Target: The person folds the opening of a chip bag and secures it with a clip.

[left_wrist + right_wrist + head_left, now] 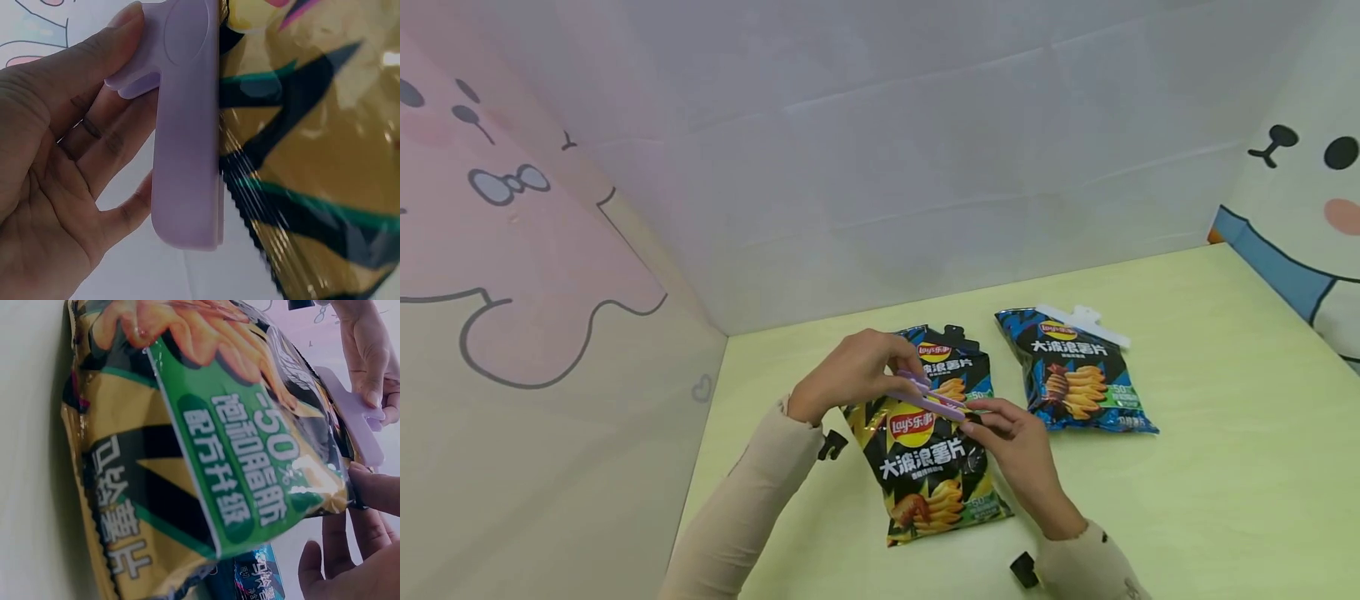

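Note:
A yellow and black bag of potato chips (925, 467) is raised at its top edge in front of a blue chip bag. My left hand (859, 371) pinches the handle tabs of a purple bag clip (187, 144) between thumb and fingers. The clip's long bar lies along the yellow bag's top edge, overlapping it in the left wrist view. At the top right corner of the same bag, my right hand (1022, 454) pinches the wrapper by the clip's end. The right wrist view shows the bag's printed front and the clip (350, 415) beyond it.
Behind the yellow bag lies the blue bag (977, 367) with a black clip (955, 335) at its top. Another blue bag (1075, 383) with a white clip (1086, 321) lies to the right. Small black clips (832, 446) sit on the yellow-green table (1240, 467), one (1024, 570) near the right sleeve.

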`<state>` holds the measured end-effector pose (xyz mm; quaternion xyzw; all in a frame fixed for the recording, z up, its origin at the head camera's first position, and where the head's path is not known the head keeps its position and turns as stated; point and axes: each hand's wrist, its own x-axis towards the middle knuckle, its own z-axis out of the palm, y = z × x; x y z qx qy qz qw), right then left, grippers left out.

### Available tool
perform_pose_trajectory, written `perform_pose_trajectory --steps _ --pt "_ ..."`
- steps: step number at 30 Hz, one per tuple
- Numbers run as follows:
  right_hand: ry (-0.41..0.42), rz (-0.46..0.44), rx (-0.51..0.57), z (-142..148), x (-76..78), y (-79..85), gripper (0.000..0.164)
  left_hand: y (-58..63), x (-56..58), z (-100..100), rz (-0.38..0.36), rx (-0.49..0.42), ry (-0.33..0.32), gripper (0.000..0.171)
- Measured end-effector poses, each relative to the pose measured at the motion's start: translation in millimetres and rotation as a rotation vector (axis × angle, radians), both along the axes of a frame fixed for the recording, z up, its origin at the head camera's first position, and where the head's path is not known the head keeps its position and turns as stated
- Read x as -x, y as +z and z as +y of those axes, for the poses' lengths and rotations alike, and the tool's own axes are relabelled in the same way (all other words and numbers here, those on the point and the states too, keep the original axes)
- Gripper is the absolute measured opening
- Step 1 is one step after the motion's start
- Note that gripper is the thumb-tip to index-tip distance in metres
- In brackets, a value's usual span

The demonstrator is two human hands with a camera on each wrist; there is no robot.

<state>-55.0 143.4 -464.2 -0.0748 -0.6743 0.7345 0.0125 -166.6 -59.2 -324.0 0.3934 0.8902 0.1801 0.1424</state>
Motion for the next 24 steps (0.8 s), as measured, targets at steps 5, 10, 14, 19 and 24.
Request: perform_pose_trajectory --steps 5,10,14,19,24 --pt "0.011 -0.032 0.004 -2 0.8 -1.1 0.035 -2.0 0.1 3 0.002 -0.006 -0.048 0.009" --pt "0.015 -0.053 0.022 -3 1.3 -0.8 0.038 -0.6 -0.6 5 -0.001 -0.001 -0.057 0.011" --pt "0.019 -0.043 0.029 -4 2.3 -2.1 0.037 0.2 -1.2 5 -0.006 0.016 -0.036 0.015" --pt "0.01 -0.035 0.045 -5 2.3 -4.6 0.035 -3.9 -0.9 4 -0.024 0.033 -0.004 0.021" --pt "0.01 -0.006 0.051 -5 1.2 -6.2 0.032 -12.3 1.1 2 -0.046 0.017 0.032 0.023"
